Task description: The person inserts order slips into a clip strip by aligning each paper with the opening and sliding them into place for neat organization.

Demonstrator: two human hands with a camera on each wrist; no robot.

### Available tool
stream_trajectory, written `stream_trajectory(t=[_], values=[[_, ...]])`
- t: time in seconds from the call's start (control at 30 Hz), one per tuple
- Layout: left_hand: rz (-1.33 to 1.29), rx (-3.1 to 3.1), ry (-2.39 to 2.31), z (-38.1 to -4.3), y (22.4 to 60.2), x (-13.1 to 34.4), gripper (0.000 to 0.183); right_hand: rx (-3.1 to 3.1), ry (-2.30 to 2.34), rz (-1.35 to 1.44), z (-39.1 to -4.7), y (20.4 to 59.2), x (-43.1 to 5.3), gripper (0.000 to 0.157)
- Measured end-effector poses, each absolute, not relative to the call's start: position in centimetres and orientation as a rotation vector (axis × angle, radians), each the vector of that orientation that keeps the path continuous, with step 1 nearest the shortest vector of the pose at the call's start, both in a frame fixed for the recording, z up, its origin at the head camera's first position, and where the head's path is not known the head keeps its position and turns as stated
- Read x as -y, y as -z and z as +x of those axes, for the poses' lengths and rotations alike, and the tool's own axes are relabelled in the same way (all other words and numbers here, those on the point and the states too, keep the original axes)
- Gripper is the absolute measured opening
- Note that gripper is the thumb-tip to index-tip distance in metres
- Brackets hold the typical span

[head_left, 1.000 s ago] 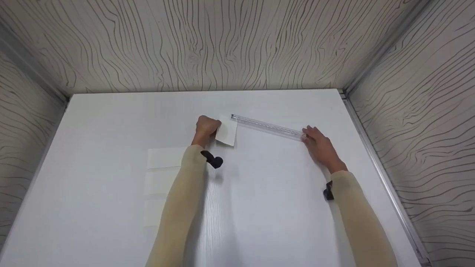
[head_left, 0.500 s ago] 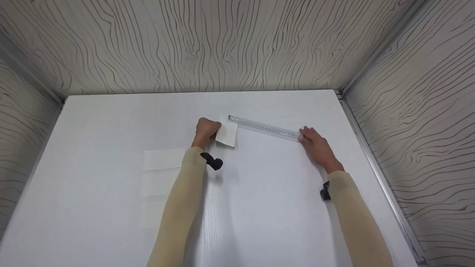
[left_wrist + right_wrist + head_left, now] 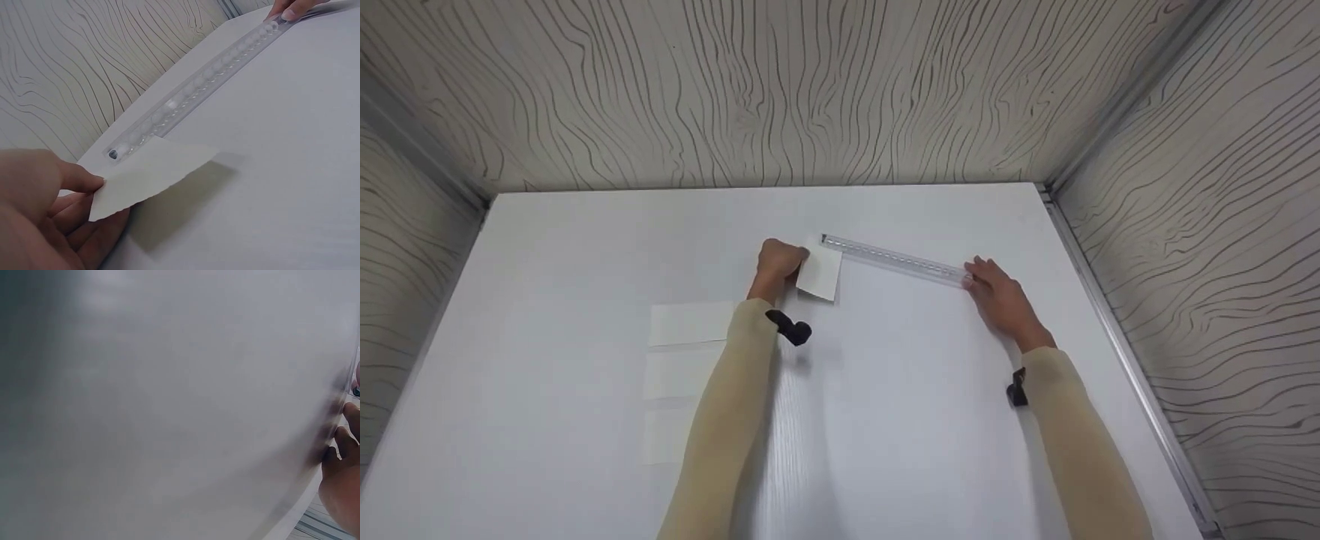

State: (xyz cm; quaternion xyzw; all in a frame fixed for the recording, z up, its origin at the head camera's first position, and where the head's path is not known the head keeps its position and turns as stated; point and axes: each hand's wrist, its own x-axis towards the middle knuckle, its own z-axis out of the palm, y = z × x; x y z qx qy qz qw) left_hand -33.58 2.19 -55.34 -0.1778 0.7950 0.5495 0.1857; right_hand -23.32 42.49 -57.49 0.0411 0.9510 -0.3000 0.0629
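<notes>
My left hand [image 3: 780, 259] pinches a small off-white piece of paper [image 3: 820, 274] between thumb and fingers. In the left wrist view one long edge of this paper [image 3: 152, 174] looks rough and torn, and it is lifted, casting a shadow. A clear plastic ruler [image 3: 896, 259] lies slanted on the white table, its left end beside the paper's upper part and partly covered by it. My right hand [image 3: 1003, 300] grips the ruler's right end, thumb on the near side. In the right wrist view only the fingers of that hand [image 3: 343, 478] show, at the right edge.
Several pale paper strips, such as the top one [image 3: 690, 324], lie in a column on the left of the white table [image 3: 915, 420], partly hidden by my left forearm. Wood-grain panels [image 3: 780, 90] rise behind and at both sides. Each wrist carries a black camera.
The head view has shifted slightly. The paper's lower edge sits a little lower. Both hands and the ruler stay nearly still, and both grips are unchanged.
</notes>
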Motion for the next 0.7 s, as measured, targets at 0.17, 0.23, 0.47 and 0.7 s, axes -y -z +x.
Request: stream_trajectory(t=[0.17,0.23,0.47,0.7], values=[[-0.495,-2.241,-1.530,-33.73,55.35,-2.15,0.047,-2.879,0.910,0.128,-23.31,57.56,-42.42,0.057],[-0.499,-2.240,-1.528,-33.76,55.30,-2.10,0.047,-2.879,0.912,0.131,-23.35,57.62,-42.36,0.057],[-0.495,-2.253,-1.512,-33.80,55.35,-2.21,0.042,-2.878,0.906,0.142,-23.25,57.63,-42.38,0.057],[-0.481,-2.209,-1.557,-33.69,55.36,-2.37,0.042,-2.870,0.913,0.173,-23.33,57.53,-42.39,0.056]])
